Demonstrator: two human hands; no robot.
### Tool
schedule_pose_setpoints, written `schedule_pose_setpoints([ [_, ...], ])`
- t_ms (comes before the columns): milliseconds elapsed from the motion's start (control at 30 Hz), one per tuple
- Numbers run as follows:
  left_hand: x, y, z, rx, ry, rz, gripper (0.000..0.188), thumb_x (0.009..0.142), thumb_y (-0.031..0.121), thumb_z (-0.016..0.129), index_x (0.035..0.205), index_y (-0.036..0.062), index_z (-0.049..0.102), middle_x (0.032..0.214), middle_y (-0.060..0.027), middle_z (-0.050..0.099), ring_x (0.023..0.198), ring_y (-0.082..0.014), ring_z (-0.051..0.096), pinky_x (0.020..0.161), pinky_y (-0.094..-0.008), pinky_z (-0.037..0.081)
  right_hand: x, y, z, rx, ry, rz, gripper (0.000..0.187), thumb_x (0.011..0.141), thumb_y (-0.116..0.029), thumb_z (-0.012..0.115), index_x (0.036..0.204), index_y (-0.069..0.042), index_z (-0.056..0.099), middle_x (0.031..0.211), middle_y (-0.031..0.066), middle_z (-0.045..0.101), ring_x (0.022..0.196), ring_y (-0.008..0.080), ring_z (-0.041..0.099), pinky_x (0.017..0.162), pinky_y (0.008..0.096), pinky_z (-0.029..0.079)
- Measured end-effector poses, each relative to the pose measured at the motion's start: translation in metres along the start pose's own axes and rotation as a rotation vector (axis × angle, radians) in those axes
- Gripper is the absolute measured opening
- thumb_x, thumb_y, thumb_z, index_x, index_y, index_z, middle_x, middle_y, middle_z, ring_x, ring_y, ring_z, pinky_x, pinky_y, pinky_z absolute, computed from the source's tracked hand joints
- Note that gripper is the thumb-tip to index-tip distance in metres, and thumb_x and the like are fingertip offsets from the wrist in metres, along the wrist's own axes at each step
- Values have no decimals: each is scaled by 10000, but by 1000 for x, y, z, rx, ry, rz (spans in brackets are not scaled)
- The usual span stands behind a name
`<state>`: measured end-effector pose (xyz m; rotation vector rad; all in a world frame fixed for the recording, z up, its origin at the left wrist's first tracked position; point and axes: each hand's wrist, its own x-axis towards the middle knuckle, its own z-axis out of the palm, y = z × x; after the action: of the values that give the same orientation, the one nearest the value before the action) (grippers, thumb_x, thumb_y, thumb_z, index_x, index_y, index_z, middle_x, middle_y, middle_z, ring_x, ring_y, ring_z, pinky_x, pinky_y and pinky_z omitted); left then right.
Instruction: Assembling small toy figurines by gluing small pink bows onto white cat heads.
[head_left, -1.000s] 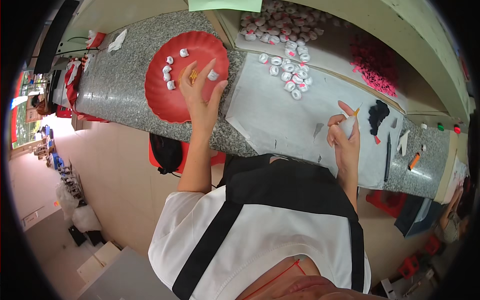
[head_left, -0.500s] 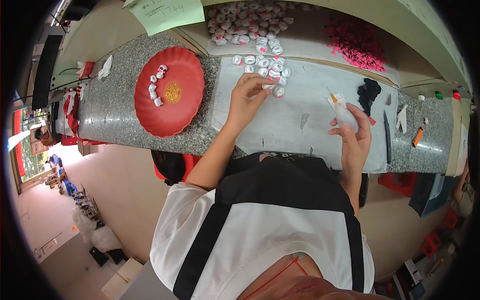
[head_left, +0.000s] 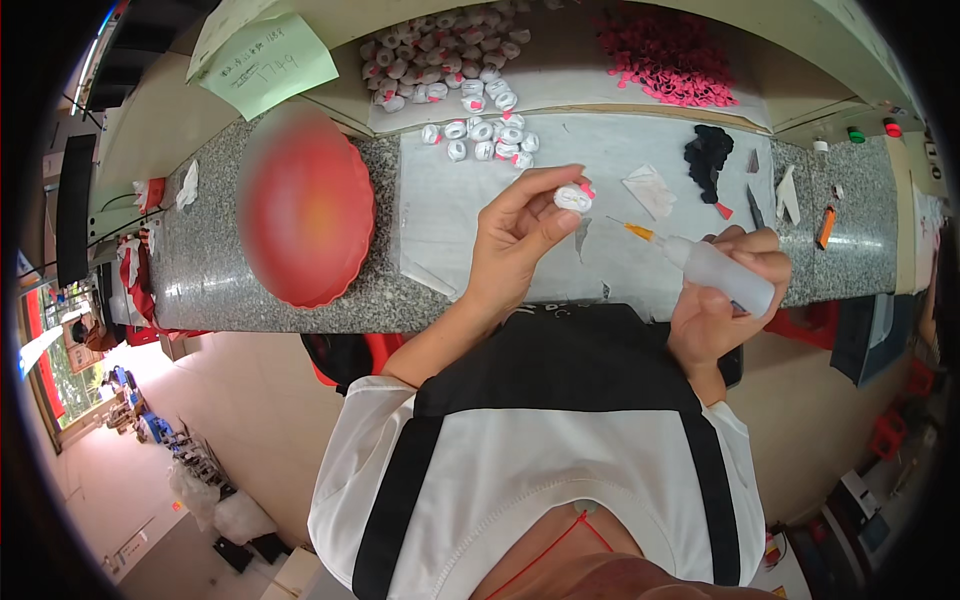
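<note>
Between the thumb and fingers of my left hand (head_left: pixel 512 240) is a small white rounded piece (head_left: pixel 572 198) with a pink bit at its top edge. My right hand (head_left: pixel 712 318) is wrapped round a translucent squeeze bottle (head_left: pixel 722 272). The bottle lies tilted, its orange needle tip (head_left: pixel 640 231) pointing toward the white piece, with a gap between them. Behind my left hand, several similar white pieces (head_left: pixel 484 130) sit grouped on the white paper sheet (head_left: pixel 440 220). A folded white tissue (head_left: pixel 651 190) lies just beyond the needle.
On the left stands a scalloped red plate (head_left: pixel 350 225), partly blurred. The shelf at the back bears a heap of white pieces (head_left: pixel 425 55) and a pile of pink parts (head_left: pixel 670 65). A black crumpled cloth (head_left: pixel 707 158) and an orange cutter (head_left: pixel 826 228) lie to the right.
My left hand has lifted a white piece away from the group, toward me. My right hand has turned the bottle so its needle points left, and the tissue now lies on the sheet.
</note>
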<state>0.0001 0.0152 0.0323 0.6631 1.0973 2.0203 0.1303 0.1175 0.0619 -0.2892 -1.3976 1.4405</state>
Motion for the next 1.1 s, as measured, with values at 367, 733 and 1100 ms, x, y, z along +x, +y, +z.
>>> schedule_pose_setpoints([
  [367,-3,6,5,-10,-28,-87,319,709,-32,532,1015,-16,442,1008,-135,494,938,-167,484,825,-281,368,0,-4,0,-196,-311,-267,499,508,-48,752,904,-49,449,836,81,438,617,173,514,508,235,438],
  [733,-3,5,5,-2,-57,-92,402,698,-55,536,1070,-10,393,1015,-145,484,948,-166,474,817,-272,376,-1,-6,4,-296,-288,-258,403,598,-165,710,859,-50,426,764,77,448,552,146,468,516,264,425],
  [1100,-4,6,5,-3,-70,-69,431,692,-65,538,1087,-5,375,1009,-141,488,947,-161,474,806,-252,379,0,-3,4,-252,-284,-314,389,624,-143,687,870,-28,409,773,89,427,554,139,455,502,257,422],
])
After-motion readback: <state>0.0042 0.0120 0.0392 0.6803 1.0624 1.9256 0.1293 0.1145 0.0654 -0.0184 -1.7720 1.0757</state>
